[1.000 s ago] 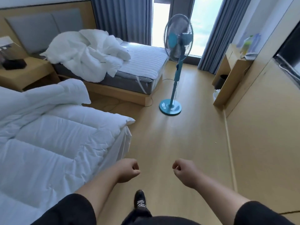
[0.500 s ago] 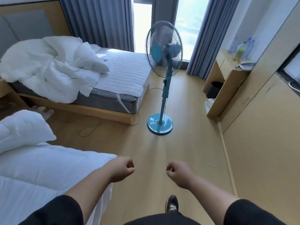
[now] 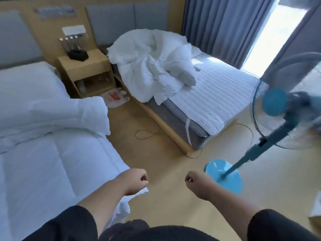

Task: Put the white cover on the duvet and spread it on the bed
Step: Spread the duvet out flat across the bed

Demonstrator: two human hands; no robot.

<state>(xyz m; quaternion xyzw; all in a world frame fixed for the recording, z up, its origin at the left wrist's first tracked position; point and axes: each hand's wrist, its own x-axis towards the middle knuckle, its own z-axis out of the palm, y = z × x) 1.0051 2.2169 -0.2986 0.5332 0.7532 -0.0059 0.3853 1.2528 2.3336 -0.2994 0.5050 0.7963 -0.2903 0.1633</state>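
A crumpled white pile of duvet and cover (image 3: 152,66) lies at the head end of the far bed (image 3: 213,100), whose quilted mattress pad is otherwise bare. The near bed (image 3: 52,153) on my left carries a spread white quilted duvet with its top part folded back (image 3: 73,113). My left hand (image 3: 133,180) hovers over that bed's corner, fingers curled into a fist and holding nothing. My right hand (image 3: 196,184) floats above the floor, likewise curled and empty.
A blue pedestal fan (image 3: 278,119) stands close on my right, its base (image 3: 224,174) just beyond my right hand. A black cord (image 3: 147,134) loops across the wooden floor. A nightstand (image 3: 86,70) sits between the beds, with a plastic bag (image 3: 114,98) on the floor beside it.
The view has swung left and moved forward: the fan now stands close at my right, and the nightstand has come into view. Both fists stay curled and empty.
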